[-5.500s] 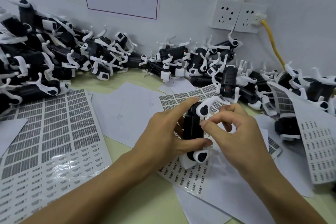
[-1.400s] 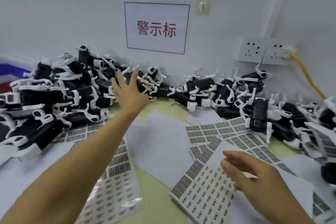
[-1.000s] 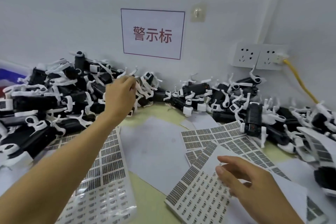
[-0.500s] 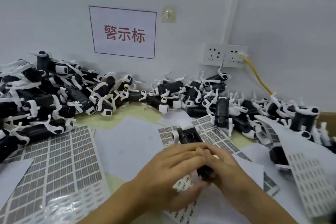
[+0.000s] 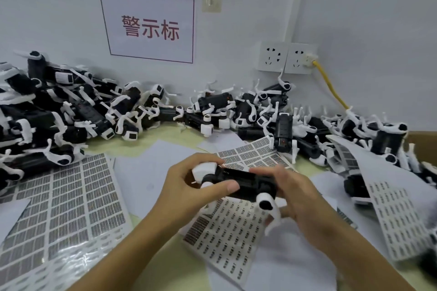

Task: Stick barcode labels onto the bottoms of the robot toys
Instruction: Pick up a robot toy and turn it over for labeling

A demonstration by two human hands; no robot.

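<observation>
A black robot toy (image 5: 246, 182) with white legs lies sideways between both hands, held above the table. My left hand (image 5: 189, 184) grips its left end, thumb across the black body. My right hand (image 5: 298, 198) holds the right end, fingers curled around it, one white leg sticking down beside the palm. Under the hands lies a barcode label sheet (image 5: 227, 234) with many small labels. A second label sheet (image 5: 253, 158) shows just beyond the toy. No peeled label is visible on my fingers.
Piles of black-and-white robot toys line the wall at left (image 5: 59, 116), centre (image 5: 217, 111) and right (image 5: 369, 134). A large label sheet (image 5: 66, 208) covers the left table. Another sheet (image 5: 397, 210) curls at right. White backing papers (image 5: 151, 168) lie around. A yellow cable (image 5: 331, 87) hangs from the socket.
My left hand reached to the left pile, took a robot toy and brought it to the centre. Both hands have closed on it and turned it sideways.
</observation>
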